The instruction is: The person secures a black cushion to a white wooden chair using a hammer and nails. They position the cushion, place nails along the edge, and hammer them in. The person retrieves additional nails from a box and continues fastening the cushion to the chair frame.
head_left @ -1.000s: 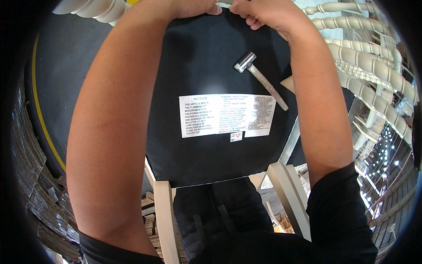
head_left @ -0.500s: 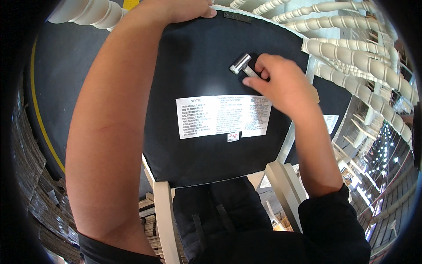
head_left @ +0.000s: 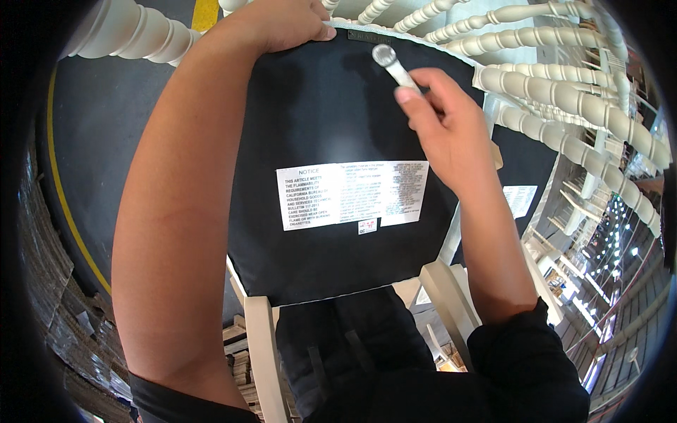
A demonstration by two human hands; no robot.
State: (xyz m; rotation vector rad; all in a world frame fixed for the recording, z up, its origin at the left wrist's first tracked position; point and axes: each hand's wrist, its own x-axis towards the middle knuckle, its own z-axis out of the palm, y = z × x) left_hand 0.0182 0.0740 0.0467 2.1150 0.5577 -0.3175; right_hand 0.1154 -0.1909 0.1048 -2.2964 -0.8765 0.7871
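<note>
A chair seat lies bottom up before me, its underside covered in black cloth with white printed labels across the middle. At its far edge, my left hand grips the rim, thumb on the black cloth and fingers partly cut off by the frame's top. In my right hand is a small hammer with a shiny metal head and pale handle. Its head is raised over the far part of the seat, close to a dark narrow tag at the rim.
Cream turned spindle legs of other chairs crowd the far right. Two cream chair posts reach toward me, with a black bag-like thing between them. Stacked cardboard stands at left, beside a yellow floor line.
My right hand has lifted the hammer away from me and turned it, so its head's round face now shows. The seat appears slightly lower and further left; my left hand stays on the rim.
</note>
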